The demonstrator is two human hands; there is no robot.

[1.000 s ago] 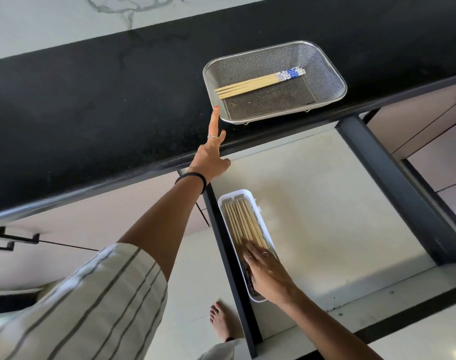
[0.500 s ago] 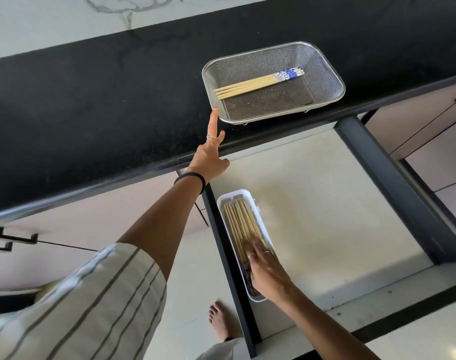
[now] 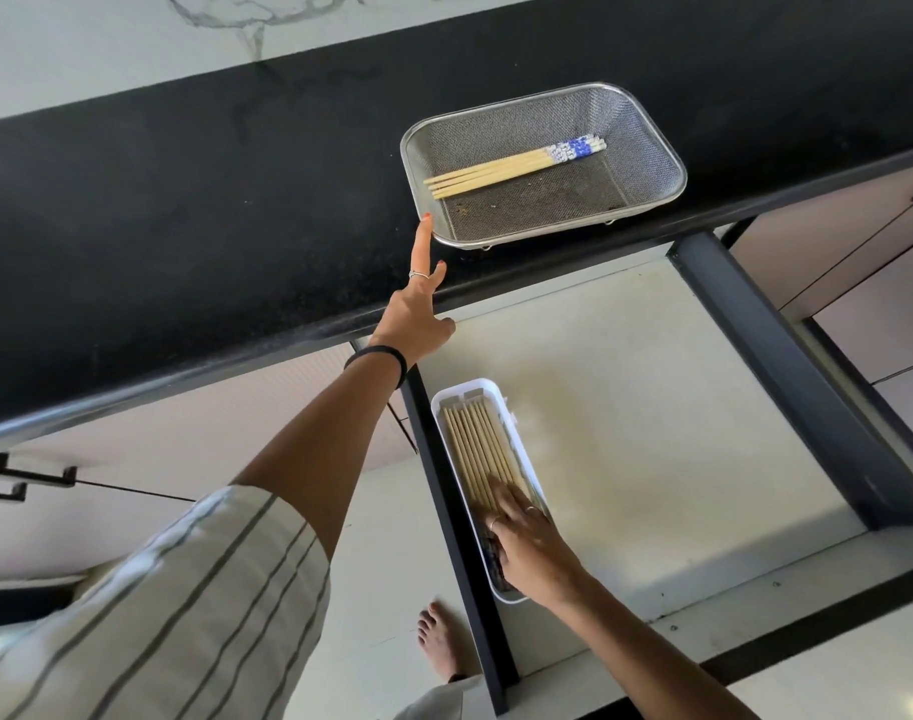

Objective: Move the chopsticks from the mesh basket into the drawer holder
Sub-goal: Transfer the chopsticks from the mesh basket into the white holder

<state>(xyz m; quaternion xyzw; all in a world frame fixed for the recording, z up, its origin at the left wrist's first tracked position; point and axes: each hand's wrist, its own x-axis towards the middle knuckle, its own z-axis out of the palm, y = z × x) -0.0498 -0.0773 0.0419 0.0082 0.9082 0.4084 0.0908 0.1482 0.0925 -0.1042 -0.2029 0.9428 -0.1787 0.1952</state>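
Note:
A steel mesh basket [image 3: 646, 127] stands on the black counter near its front edge. A few wooden chopsticks with blue-and-white ends [image 3: 511, 167] lie in it. Below, in the open drawer, a white holder [image 3: 488, 389] is filled with several wooden chopsticks [image 3: 477, 449]. My right hand [image 3: 527, 543] lies flat on their near ends with fingers spread, gripping nothing. My left hand [image 3: 418, 314] rests on the counter edge, one finger stretched out to the basket's near left corner; I cannot tell if it touches the rim. It holds nothing.
The black counter [image 3: 184, 210] runs across the view below a marble wall. The open drawer [image 3: 651, 407] has a pale floor and dark side rails [image 3: 787, 356]. Closed cabinet fronts with black handles [image 3: 28, 475] sit at left. My bare foot [image 3: 441, 641] is below the drawer.
My right hand has slid slightly along the chopsticks in the holder, toward me. My left hand and the basket have stayed where they were.

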